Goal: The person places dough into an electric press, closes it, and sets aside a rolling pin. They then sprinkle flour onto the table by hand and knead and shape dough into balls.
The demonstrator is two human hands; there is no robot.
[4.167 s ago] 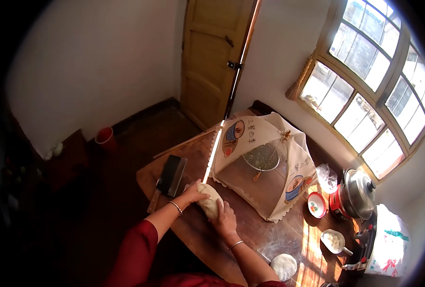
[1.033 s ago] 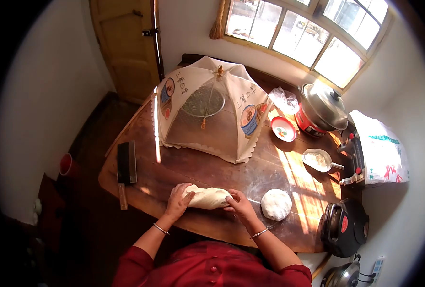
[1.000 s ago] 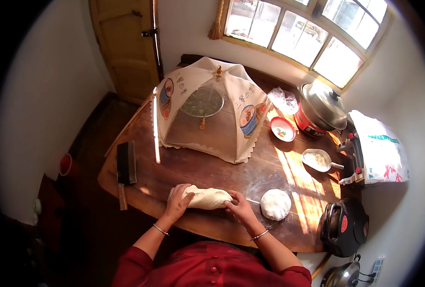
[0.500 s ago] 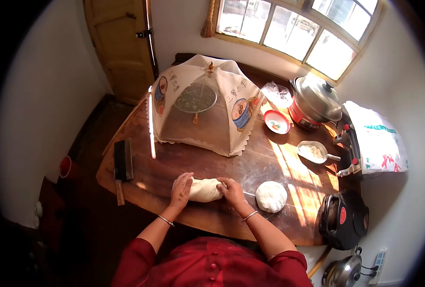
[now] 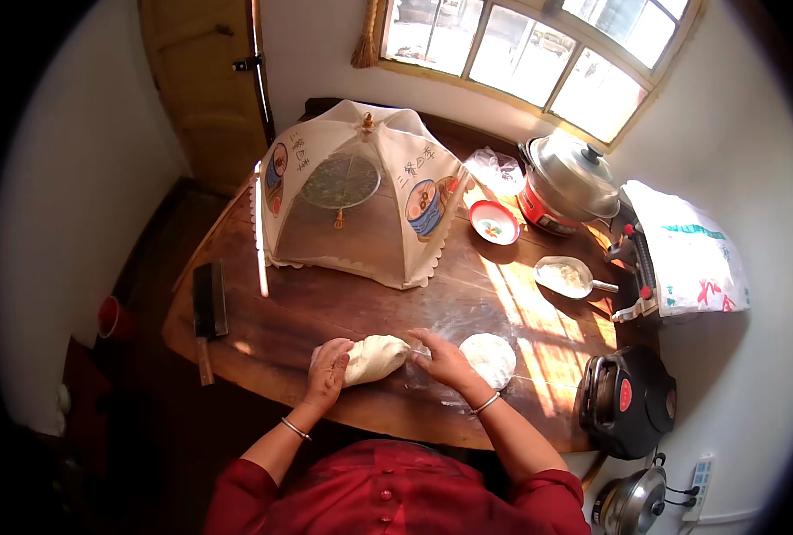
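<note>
Head view, left hand (image 5: 328,372) on dough (image 5: 376,360), right hand (image 5: 446,361) by its end

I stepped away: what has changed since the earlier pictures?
The long dough moved right, from the cleaver toward the round dough. The right hand shifted right, seemingly letting go. The left hand stays on the long dough; cleaver, round dough and cover stayed put.

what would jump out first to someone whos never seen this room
Probably the big tent-shaped food cover, standing toward the back of the table near the bright window. Next, the pale roll of dough near the table's front edge, with the left hand on one end and the right hand by the other, close to a round dough. The cleaver at the table's left also stands out.
</note>
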